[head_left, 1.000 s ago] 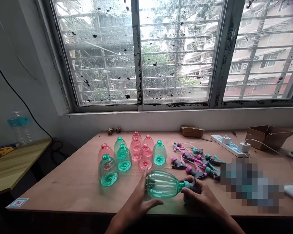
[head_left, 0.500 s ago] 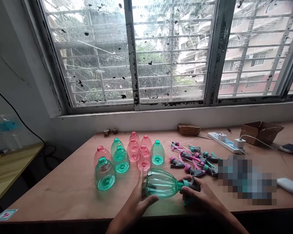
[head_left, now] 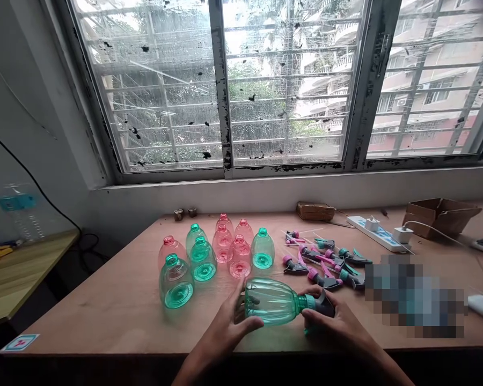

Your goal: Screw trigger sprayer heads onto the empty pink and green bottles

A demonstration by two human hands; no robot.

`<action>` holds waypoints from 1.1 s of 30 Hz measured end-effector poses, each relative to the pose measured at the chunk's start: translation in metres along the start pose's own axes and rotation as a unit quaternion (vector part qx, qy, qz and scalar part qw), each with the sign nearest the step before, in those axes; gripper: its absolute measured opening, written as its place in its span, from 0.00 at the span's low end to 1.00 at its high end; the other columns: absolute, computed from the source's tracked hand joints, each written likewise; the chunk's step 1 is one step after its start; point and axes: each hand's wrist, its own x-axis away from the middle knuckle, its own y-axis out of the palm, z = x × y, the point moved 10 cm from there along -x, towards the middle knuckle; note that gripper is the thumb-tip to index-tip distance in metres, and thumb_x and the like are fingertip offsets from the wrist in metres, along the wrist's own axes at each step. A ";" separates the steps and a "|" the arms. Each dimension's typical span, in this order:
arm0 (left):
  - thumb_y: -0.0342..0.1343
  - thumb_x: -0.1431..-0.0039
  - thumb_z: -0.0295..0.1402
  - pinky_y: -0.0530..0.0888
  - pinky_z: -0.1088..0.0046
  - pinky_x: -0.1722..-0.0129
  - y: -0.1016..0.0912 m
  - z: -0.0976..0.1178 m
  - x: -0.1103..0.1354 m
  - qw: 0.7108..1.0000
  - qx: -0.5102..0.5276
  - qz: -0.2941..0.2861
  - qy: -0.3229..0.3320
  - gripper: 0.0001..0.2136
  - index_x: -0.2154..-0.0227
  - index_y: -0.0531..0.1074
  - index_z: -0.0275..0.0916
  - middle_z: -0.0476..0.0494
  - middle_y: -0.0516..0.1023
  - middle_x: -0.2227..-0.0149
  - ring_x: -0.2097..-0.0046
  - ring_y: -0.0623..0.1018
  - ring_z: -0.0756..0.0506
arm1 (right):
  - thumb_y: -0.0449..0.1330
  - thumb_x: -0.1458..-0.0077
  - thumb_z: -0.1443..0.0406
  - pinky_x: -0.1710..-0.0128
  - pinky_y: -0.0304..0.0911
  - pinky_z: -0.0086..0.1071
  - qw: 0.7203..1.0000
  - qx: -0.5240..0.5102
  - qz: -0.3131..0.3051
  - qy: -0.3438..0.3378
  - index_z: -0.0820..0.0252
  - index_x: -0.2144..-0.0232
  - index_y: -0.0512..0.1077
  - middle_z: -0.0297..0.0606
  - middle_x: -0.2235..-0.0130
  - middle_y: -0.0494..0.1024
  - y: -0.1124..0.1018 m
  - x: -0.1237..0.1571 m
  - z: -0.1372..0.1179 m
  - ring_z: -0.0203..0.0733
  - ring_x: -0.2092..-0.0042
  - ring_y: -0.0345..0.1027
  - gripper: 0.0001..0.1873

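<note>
Left hand (head_left: 229,329) has curled tighter onto the green spray bottle (head_left: 274,301) since the earlier frame.
I see the bottle held on its side at the near edge of the surface (head_left: 116,305), left fingers grasping its base, right hand (head_left: 338,327) fingers clenched on the trigger sprayer head (head_left: 324,305) at its neck (partly hidden). Empty pink and green bottles (head_left: 209,257) stand just behind, with loose trigger sprayers (head_left: 326,262) to their right.
</note>
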 end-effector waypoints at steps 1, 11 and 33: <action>0.69 0.40 0.43 0.68 0.52 0.34 0.000 0.001 0.000 1.000 0.000 -0.004 0.000 0.44 0.27 0.51 0.49 0.37 0.68 0.32 0.35 0.72 0.33 | 0.75 0.52 0.52 0.69 0.73 0.37 1.000 0.001 0.000 -0.001 0.59 0.58 0.77 0.33 0.76 0.83 -0.001 0.000 0.000 0.47 0.72 0.79 0.24; 0.73 0.46 0.38 0.66 0.50 0.32 0.000 -0.004 0.002 0.999 -0.054 0.004 0.010 0.57 0.25 0.36 0.55 0.38 0.55 0.25 0.30 0.65 0.31 | 0.75 0.51 0.52 0.69 0.74 0.37 1.000 -0.002 -0.018 0.001 0.58 0.58 0.77 0.33 0.74 0.84 0.002 -0.001 0.001 0.47 0.71 0.79 0.23; 0.69 0.42 0.32 0.56 0.46 0.29 -0.002 0.000 0.004 0.986 -0.168 0.021 0.003 0.54 0.25 0.35 0.52 0.35 0.55 0.26 0.28 0.60 0.30 | 0.74 0.49 0.50 0.68 0.74 0.36 0.999 -0.004 -0.036 0.007 0.59 0.58 0.78 0.33 0.74 0.83 0.003 -0.002 0.001 0.46 0.71 0.79 0.24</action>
